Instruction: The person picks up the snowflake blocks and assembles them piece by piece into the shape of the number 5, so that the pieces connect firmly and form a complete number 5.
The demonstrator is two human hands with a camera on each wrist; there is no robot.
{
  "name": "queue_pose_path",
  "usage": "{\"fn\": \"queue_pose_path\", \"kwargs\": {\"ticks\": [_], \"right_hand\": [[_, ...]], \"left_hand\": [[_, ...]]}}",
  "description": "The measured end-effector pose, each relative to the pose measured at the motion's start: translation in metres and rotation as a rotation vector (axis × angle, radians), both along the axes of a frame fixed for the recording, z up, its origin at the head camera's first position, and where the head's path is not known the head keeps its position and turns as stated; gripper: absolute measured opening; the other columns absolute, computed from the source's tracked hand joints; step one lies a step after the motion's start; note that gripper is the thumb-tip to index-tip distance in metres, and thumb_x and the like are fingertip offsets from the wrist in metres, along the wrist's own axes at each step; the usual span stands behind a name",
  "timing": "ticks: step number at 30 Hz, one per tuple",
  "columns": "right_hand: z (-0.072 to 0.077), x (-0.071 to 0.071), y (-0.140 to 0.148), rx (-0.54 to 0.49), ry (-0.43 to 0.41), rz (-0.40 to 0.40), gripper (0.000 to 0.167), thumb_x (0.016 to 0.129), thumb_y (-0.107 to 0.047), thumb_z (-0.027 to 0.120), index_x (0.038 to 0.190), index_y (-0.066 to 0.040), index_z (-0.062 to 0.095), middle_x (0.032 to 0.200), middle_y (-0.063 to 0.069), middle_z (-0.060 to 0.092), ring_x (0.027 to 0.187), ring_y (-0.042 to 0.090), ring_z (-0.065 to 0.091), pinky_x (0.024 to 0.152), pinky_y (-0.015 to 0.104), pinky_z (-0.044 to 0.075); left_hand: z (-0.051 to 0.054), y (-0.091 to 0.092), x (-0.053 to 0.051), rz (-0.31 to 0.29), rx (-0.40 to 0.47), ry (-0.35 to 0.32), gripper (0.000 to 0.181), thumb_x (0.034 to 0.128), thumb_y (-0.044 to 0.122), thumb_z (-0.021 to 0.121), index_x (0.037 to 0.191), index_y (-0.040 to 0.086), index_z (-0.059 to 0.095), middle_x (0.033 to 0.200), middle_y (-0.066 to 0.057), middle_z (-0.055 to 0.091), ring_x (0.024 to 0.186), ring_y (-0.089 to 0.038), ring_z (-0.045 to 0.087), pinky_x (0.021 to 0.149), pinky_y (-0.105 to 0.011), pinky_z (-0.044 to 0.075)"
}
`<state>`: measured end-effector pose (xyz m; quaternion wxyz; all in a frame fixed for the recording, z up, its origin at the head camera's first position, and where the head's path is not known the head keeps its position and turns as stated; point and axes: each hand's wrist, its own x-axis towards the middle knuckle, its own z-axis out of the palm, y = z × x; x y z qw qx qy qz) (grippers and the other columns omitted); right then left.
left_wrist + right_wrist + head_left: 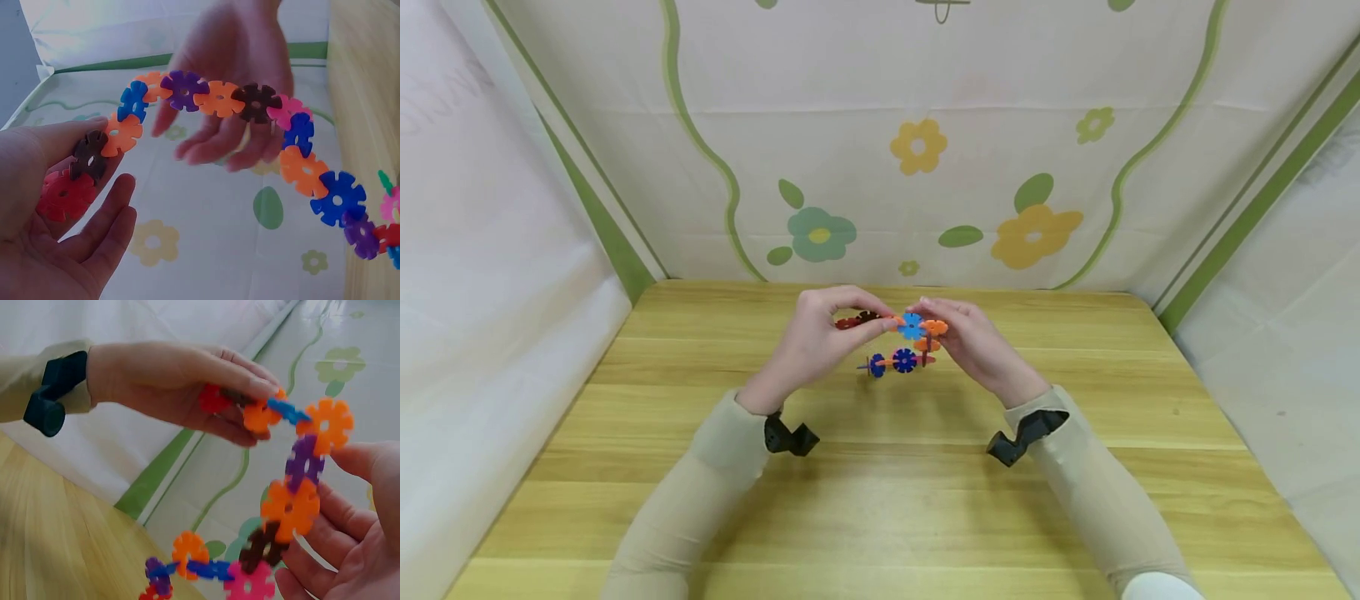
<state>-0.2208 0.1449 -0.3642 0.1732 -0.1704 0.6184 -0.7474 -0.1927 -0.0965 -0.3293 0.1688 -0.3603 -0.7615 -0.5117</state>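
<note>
A chain of flower-shaped interlocking plastic discs [220, 99] hangs in the air in orange, purple, blue, dark brown, pink and red. My left hand [827, 333] pinches it near one end, at an orange disc [259, 417] beside a dark brown one [90, 156]. The red end disc [67, 195] lies within the palm. My right hand [977, 342] is behind and beside the chain, its fingers loosely extended. Its thumb is close to another orange disc [331, 425]; whether they touch I cannot tell. From there the chain drops toward the table.
Below both hands is a wooden table [880, 500]. A white cloth with printed flowers [850, 150] stands behind it, and white cloth walls [497, 250] rise at the sides. Black wrist cameras [792, 437] are strapped to both sleeves.
</note>
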Motion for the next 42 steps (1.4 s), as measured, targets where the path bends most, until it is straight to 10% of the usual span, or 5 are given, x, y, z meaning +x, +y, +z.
{"fn": "queue_pose_path", "kwargs": {"ticks": [9, 18, 30, 42], "right_hand": [[-0.039, -0.029, 0.015, 0.173, 0.050, 0.013, 0.042, 0.106, -0.037, 0.057, 0.123, -0.002, 0.072, 0.130, 0.014, 0.066, 0.128, 0.032, 0.054, 0.116, 0.048, 0.031], [-0.082, -0.044, 0.015, 0.425, 0.027, 0.130, 0.039, 0.110, -0.025, 0.050, 0.136, 0.002, 0.061, 0.135, 0.015, 0.063, 0.128, 0.031, 0.057, 0.113, 0.043, 0.039], [-0.073, -0.034, 0.001, 0.199, 0.007, 0.221, 0.033, 0.108, -0.014, 0.046, 0.127, 0.009, 0.061, 0.130, 0.015, 0.061, 0.138, 0.045, 0.042, 0.119, 0.050, 0.026], [-0.067, -0.033, -0.009, 0.444, 0.132, 0.251, 0.037, 0.110, -0.026, 0.049, 0.142, -0.012, 0.060, 0.150, 0.006, 0.051, 0.138, 0.029, 0.045, 0.115, 0.055, 0.031]], "left_hand": [[0.010, -0.011, -0.010, -0.023, 0.102, -0.268, 0.009, 0.0935, 0.012, 0.077, 0.098, 0.006, 0.079, 0.095, -0.003, 0.075, 0.084, -0.024, 0.070, 0.074, -0.034, 0.059], [0.013, -0.024, -0.020, 0.048, 0.082, -0.331, 0.015, 0.0934, 0.021, 0.078, 0.101, 0.009, 0.080, 0.098, -0.003, 0.075, 0.087, -0.023, 0.069, 0.078, -0.034, 0.058], [0.014, -0.037, -0.033, -0.008, 0.038, -0.382, 0.018, 0.0955, 0.023, 0.076, 0.106, 0.009, 0.079, 0.101, -0.006, 0.075, 0.092, -0.026, 0.067, 0.081, -0.035, 0.055], [0.008, -0.043, -0.047, -0.133, 0.063, -0.439, 0.017, 0.0976, 0.023, 0.073, 0.107, 0.010, 0.078, 0.108, -0.010, 0.073, 0.099, -0.031, 0.064, 0.088, -0.040, 0.053]]}}
